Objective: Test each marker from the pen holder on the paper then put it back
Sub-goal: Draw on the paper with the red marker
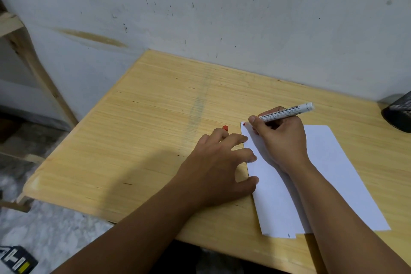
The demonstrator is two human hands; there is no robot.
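A white sheet of paper [333,173] lies on the wooden table [155,118]. My right hand [282,140] grips a white marker [287,112] with its red tip pressed at the paper's far left corner, where a small red mark shows. My left hand [220,162] rests beside the paper's left edge, thumb and fingertips touching it, with the marker's red cap [225,128] held between its fingers. The black mesh pen holder [399,113] stands at the table's far right edge, partly cut off by the frame.
A white scuffed wall rises behind the table. A wooden frame [26,55] leans at the left. The floor [44,229] lies below the table's left edge, with a small dark labelled object [17,261] at the bottom left.
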